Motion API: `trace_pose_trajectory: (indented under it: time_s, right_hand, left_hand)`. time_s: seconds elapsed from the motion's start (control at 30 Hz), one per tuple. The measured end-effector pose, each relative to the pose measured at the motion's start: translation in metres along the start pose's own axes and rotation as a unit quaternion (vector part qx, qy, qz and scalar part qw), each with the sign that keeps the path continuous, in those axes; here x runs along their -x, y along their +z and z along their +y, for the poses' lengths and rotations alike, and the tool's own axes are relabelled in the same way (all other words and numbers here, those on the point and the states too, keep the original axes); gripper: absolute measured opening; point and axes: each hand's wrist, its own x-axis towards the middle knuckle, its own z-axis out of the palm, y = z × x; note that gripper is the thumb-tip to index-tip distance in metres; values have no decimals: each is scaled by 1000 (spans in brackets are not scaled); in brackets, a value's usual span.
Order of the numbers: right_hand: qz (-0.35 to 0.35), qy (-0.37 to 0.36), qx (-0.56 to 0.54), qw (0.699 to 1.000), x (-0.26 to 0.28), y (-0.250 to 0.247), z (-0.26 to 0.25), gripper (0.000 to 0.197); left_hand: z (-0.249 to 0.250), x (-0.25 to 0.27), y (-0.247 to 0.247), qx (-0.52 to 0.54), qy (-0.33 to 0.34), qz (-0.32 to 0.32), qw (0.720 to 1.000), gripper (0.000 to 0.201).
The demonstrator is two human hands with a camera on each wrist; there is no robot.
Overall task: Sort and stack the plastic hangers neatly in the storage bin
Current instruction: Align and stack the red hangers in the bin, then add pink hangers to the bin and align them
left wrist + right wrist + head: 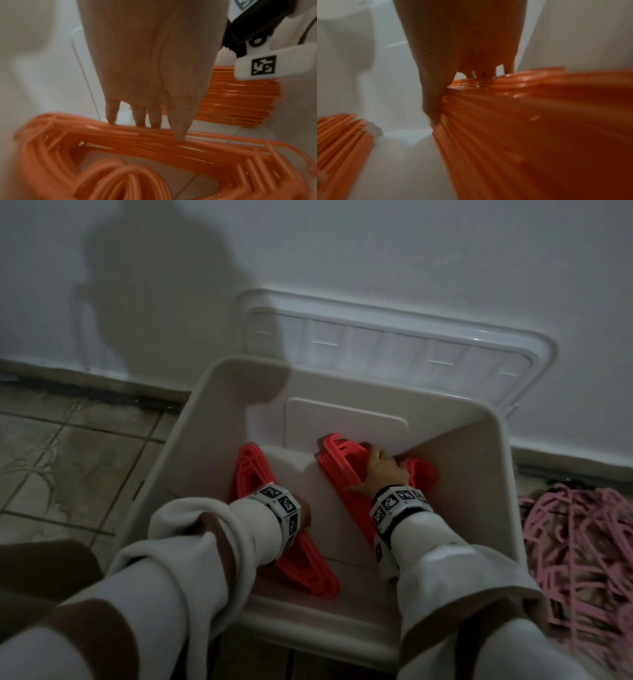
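Two stacks of orange-red plastic hangers lie inside the white storage bin (479, 474). The left stack (308, 570) runs along the bin's left side. My left hand (305, 513) is mostly hidden behind its wrist band in the head view. In the left wrist view my left hand (154, 125) has straight fingers whose tips press down on the left stack (137, 142). My right hand (380, 470) grips the right stack (339, 460) near the bin's far right corner. In the right wrist view my right hand (447, 81) has its thumb on one side of that stack (530, 121) and fingers on the other.
The bin's white lid (394, 344) leans against the wall behind the bin. A tangled pile of pink hangers (575, 542) lies on the floor to the right of the bin. Tiled floor (68, 457) stretches to the left.
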Motion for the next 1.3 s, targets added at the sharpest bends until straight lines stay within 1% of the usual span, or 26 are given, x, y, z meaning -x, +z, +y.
trace_pose_trajectory:
  time_s: [0.07,0.17,0.23,0.3,0.37,0.47,0.57,0.63,0.73,0.77,0.83,0.9,1.0,1.1,1.17,1.3]
  right_hand:
    - [11,-9,16,1000,5,-6,2,101]
    - [9,-13,-4,1000,16,-22,5,98]
    - [-6,-14,-28,999,25,-35,7,88]
    - [-5,-19,-48,999,36,-49,11,75]
    - [15,-28,-67,997,49,-65,16,65]
    - [52,-44,-96,993,72,-90,28,54]
    - [92,-63,-145,983,99,-114,49,47]
    - [133,-76,-173,973,120,-128,70,46]
    - [190,-68,-194,960,150,-138,110,45]
    - [202,-54,-199,957,158,-138,126,44]
    - [214,-14,-208,954,168,-132,159,42]
    - [210,33,-215,953,175,-120,192,41]
    - [171,112,-200,958,179,-93,238,46]
    - [133,192,-197,952,175,-59,277,55]
    - [101,230,-194,948,169,-37,299,59]
    - [47,296,-168,939,146,-7,335,66]
  left_hand:
    - [3,5,-9,-29,17,16,999,43]
    - [17,20,-29,5,44,35,998,41]
    - [27,33,-42,38,53,68,996,40]
    - [38,45,-53,61,52,99,992,39]
    - [52,60,-63,52,61,137,987,37]
    - [77,81,-78,52,82,181,979,29]
    - [108,100,-89,64,91,234,966,26]
    - [132,113,-95,73,109,279,951,28]
    - [168,126,-101,75,153,348,922,30]
    - [180,127,-102,73,168,361,914,30]
    - [202,127,-105,70,192,367,908,32]
    - [222,121,-107,57,199,351,913,35]
    - [242,107,-105,16,178,316,932,40]
    - [251,88,-103,-41,145,293,944,43]
    - [252,73,-105,-69,137,282,947,42]
    - [252,46,-116,-87,138,278,947,45]
